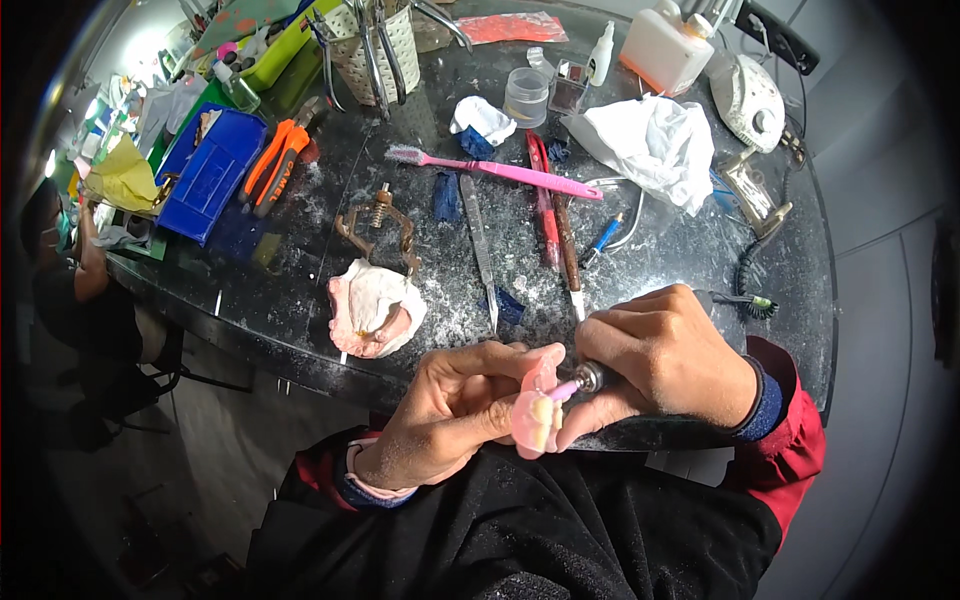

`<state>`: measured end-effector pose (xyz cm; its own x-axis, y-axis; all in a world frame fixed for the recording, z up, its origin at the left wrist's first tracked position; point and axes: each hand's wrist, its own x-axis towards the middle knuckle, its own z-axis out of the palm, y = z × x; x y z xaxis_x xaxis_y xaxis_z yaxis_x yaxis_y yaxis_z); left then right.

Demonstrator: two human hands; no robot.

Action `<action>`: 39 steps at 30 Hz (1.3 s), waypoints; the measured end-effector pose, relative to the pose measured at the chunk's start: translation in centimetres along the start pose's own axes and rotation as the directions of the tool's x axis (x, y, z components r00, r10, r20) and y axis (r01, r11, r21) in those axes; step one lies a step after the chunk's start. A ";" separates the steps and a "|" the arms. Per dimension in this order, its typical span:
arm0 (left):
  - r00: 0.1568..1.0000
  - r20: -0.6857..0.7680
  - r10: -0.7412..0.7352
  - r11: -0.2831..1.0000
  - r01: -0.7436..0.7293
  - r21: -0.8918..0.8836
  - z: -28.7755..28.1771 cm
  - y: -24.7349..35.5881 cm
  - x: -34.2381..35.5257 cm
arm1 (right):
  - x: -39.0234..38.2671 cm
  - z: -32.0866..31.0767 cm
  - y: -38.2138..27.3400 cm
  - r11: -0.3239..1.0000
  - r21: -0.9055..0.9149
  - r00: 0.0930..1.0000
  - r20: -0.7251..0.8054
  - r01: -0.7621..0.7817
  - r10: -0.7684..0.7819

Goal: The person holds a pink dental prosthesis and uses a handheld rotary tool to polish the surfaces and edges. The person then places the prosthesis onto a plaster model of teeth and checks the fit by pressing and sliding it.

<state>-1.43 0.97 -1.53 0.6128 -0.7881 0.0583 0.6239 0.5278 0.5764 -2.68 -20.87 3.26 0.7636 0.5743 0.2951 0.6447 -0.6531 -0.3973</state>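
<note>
Just over the table's near edge, my left hand (440,415) pinches a pink denture (530,430) with pale teeth. My right hand (665,360) is wrapped round a rotary handpiece (592,377), its metal collar showing between the fingers. The handpiece's pink grinding tip (564,391) meets or nearly meets the denture by the teeth; exact contact is hard to see. Left of my hands, a whitish plaster cast with a pink part (378,308) lies beside a brass articulator frame (380,222). A slim metal knife (479,240) and a brown-handled knife (567,240) lie beyond my hands.
White dust covers the dark table (400,150). A pink toothbrush (500,173) lies across a red pen (546,215). Farther back are a crumpled white cloth (650,145), a basket of pliers (365,55), orange-handled pliers (276,165), a blue box (213,180) and a white control unit (748,100). Another person (75,270) sits left.
</note>
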 end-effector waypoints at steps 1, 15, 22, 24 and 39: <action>1.000 -0.003 -0.001 1.000 0.001 -0.001 0.1 0.0 -0.1 | 0.0 0.1 0.0 1.000 0.006 1.000 0.014 0.027 -0.027; 0.997 -0.065 -0.040 0.999 0.042 0.017 0.2 0.2 -0.1 | -0.1 -0.1 -0.1 0.999 0.008 0.998 0.039 0.039 -0.039; 0.995 -0.076 -0.059 0.998 0.057 -0.035 0.4 0.6 0.1 | 0.1 0.3 0.3 1.000 0.024 1.000 0.009 -0.008 0.008; 0.994 0.004 -0.105 0.992 0.105 -0.071 -0.2 0.6 0.1 | 0.0 0.0 0.1 1.000 0.009 0.999 0.040 0.011 -0.012; 0.992 -0.102 -0.071 0.997 0.068 -0.033 -0.1 0.2 0.6 | -0.1 -0.2 0.1 0.996 -0.089 0.994 0.108 0.026 -0.016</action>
<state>-0.86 0.67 -1.50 0.6135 -0.7869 -0.0663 0.6795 0.4832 0.5520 -2.69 -21.08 3.34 0.7448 0.6346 0.2063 0.6649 -0.6791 -0.3111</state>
